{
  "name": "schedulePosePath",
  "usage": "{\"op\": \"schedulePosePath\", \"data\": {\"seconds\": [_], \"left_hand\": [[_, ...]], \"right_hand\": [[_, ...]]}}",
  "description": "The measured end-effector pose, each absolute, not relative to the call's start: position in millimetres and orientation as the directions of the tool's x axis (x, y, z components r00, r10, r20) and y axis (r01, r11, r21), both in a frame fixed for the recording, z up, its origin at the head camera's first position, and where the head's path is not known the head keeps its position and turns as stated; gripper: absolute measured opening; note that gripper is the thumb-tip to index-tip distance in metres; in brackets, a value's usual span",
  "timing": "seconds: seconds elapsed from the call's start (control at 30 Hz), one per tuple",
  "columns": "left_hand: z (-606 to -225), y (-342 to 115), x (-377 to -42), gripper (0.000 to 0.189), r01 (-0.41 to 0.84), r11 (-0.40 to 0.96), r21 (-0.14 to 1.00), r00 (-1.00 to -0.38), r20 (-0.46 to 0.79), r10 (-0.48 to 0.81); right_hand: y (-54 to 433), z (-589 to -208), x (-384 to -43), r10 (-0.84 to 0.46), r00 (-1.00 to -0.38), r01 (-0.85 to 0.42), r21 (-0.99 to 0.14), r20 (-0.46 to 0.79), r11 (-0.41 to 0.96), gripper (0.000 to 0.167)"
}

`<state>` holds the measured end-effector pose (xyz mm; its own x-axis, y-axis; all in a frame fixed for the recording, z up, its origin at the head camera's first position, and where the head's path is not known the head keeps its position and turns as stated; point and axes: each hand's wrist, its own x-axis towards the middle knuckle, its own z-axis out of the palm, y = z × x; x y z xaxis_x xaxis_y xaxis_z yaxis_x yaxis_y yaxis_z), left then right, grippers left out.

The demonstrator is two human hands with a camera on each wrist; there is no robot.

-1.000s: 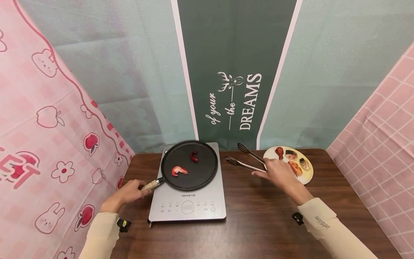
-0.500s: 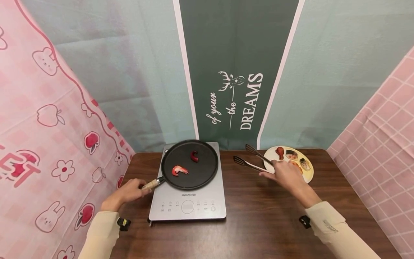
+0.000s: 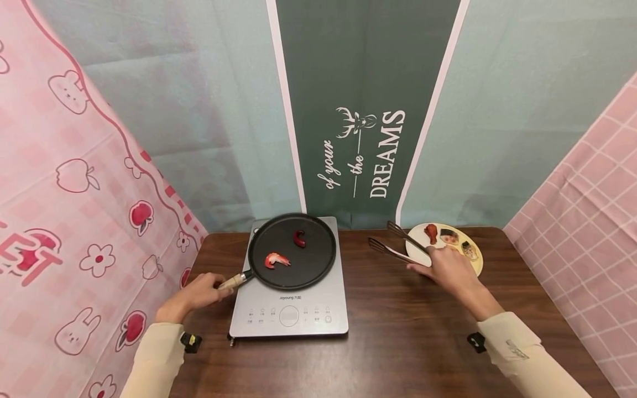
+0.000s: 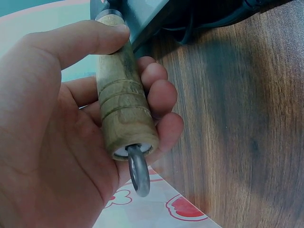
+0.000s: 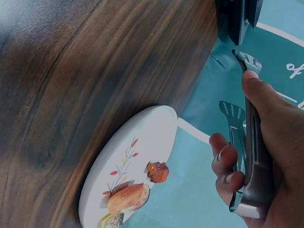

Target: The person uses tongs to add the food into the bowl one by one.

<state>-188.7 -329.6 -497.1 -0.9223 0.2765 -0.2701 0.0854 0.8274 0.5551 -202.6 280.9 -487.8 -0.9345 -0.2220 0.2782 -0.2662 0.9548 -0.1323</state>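
My left hand (image 3: 201, 292) grips the wooden handle (image 4: 126, 104) of a flat black frying pan (image 3: 311, 268). In the pan lie a red-and-white shrimp (image 3: 277, 260) and a dark red curled piece (image 3: 299, 239). My right hand (image 3: 450, 271) holds metal tongs (image 5: 255, 147), their slotted ends apart with nothing between them. In the head view the tongs overlap the left side of a white plate (image 5: 145, 128). It bears a drumstick (image 3: 431, 232), two sushi-like pieces and a browned wing-like piece (image 5: 128, 198), which my right hand hides in the head view.
The pan sits on a silver induction cooker (image 3: 318, 327) with a touch panel. Under everything is a dark wooden table (image 3: 388, 342). Cloth hangings stand behind the table (image 3: 348, 55) and along both sides.
My right hand has moved right with the tongs, away from the pan and farther over the plate, hiding some of its food. My left hand and the pan have stayed in place.
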Motion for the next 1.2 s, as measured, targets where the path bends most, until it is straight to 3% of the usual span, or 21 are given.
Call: {"op": "schedulePosePath", "data": {"seconds": [0.33,1.2], "left_hand": [[-498,-329,-187,0.02,0.081,0.826,0.558,-0.923,-0.27,0.273],[-498,-331,-188,0.021,0.08,0.825,0.56,-0.923,-0.271,0.273]], "right_hand": [[292,-488,-198,-0.214,-0.917,-0.246,-0.057,0.337,0.967,0.056],[315,-487,-197,-0.028,-0.976,-0.067,-0.176,0.215,0.982,0.06]]}}
